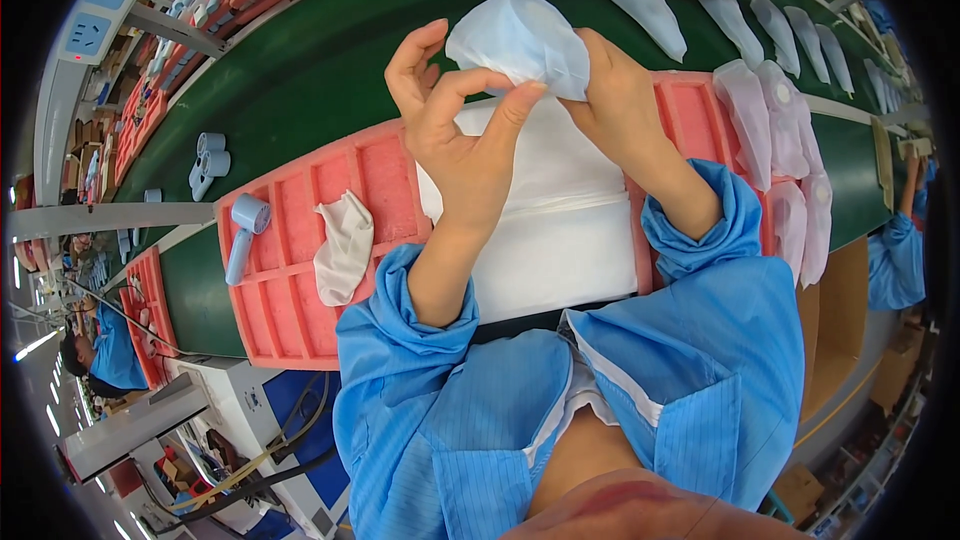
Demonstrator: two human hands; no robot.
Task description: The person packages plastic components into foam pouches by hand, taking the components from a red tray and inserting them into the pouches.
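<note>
From the head view I look down on a long green conveyor belt [300,90] that curves across the frame, with a pink moulded tray [300,240] lying along its near edge and a stack of white sheets [560,230] sitting in the tray's middle. The room is a factory line: more pink trays sit beyond the belt at upper left, a grey rail with blue sockets [100,5] runs up that corner, and cardboard boxes stand at lower right. My left hand [455,130] and right hand [620,105] are raised together over the sheets, both pinching a pale blue-white pouch [520,40] by thumb and fingertips, so the pouch hangs above the tray, not touching it. I count one light blue hair dryer [243,235] lying in the tray's left compartments, one crumpled white pouch [345,245] just beside it, and two or three more dryer parts [207,165] on the belt further left. Five pale filled pouches [640,0] lie in a row on the belt at upper right, and about four pinkish ones [790,160] pile at the tray's right end. Two other workers in blue coats are cut off at the left and right edges. What the held pouch contains I cannot make out.
</note>
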